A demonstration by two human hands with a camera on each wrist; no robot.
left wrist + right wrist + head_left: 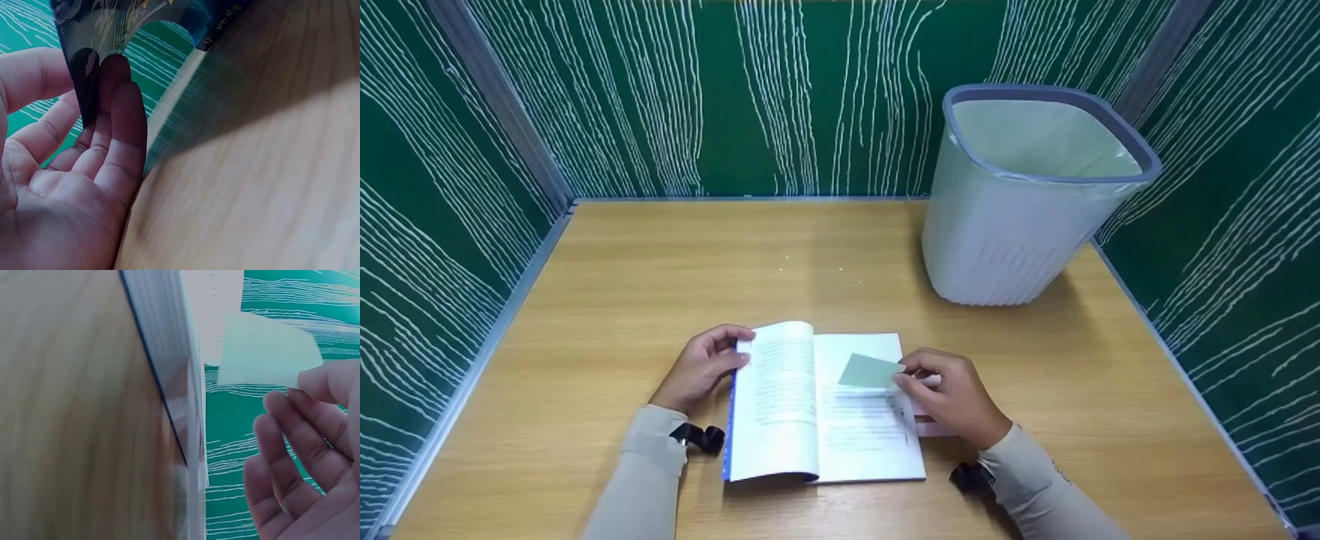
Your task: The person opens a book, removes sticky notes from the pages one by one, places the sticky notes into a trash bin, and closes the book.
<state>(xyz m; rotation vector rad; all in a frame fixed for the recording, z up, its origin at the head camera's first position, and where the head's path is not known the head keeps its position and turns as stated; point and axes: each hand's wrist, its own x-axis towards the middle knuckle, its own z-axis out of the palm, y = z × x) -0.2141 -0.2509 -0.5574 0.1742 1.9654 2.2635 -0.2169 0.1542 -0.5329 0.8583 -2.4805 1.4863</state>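
An open book (780,420) with printed pages lies on the wooden table, its left side lifted and curved. My left hand (701,367) holds that side at its outer edge, thumb on the page and fingers behind. In the left wrist view, the dark glossy cover (84,62) is between the thumb and fingers of the left hand (73,180). Above the right page, my right hand (952,394) pinches a small pale green paper slip (866,371) by one corner. The slip (264,351) appears flat and plain in the right wrist view.
A white trash bin (1005,232) with a grey rim and a liner stands at the back right. Partly under the right hand, a pinkish item with a brown stripe (934,424) lies beside the book. Tiny white specks dot the table (697,262). Green panels with white lines surround it.
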